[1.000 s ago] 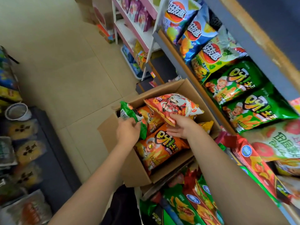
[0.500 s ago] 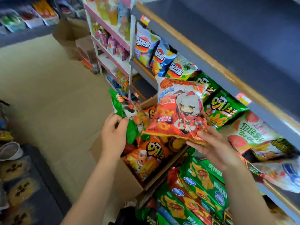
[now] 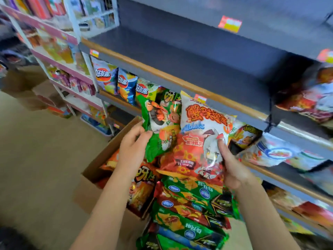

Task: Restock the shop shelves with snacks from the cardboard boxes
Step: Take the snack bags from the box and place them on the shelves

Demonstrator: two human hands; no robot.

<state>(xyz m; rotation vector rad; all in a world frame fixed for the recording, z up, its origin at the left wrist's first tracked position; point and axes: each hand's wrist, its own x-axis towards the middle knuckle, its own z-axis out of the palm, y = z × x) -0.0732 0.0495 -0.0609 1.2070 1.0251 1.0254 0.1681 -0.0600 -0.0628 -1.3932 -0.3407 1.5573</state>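
Head view: A person stands over an open brown cardboard box (image 3: 93, 170) on the beige tiled floor (image 3: 36, 159), both bare forearms reaching forward. The left hand (image 3: 132, 147) grips a crinkled green foil snack bag (image 3: 158, 127) by its lower left edge, thumb on the front and fingers curled behind, holding it upright above the box. The right hand (image 3: 232, 166) holds a larger orange-and-white snack bag printed with a cartoon character (image 3: 200, 139), thumb pressed on the front of the pack and the other fingers hidden behind it; the two bags touch side by side in front of the shelving. Inside the box lie orange snack packets (image 3: 144, 179) packed close together, partly hidden by the left forearm. Just right of the box, a low tier carries green and red flat packets (image 3: 187, 201) stacked overlapping. The dark grey shelf with a wooden front edge (image 3: 198, 56) sits behind and above the raised bags. One level lower, purple, blue and green crisp bags (image 3: 124, 83) stand in a row. To the far right, blurred red and white packets (image 3: 310, 100) fill another compartment. A white-and-pink rack of small packets (image 3: 72, 76) stands at the left.
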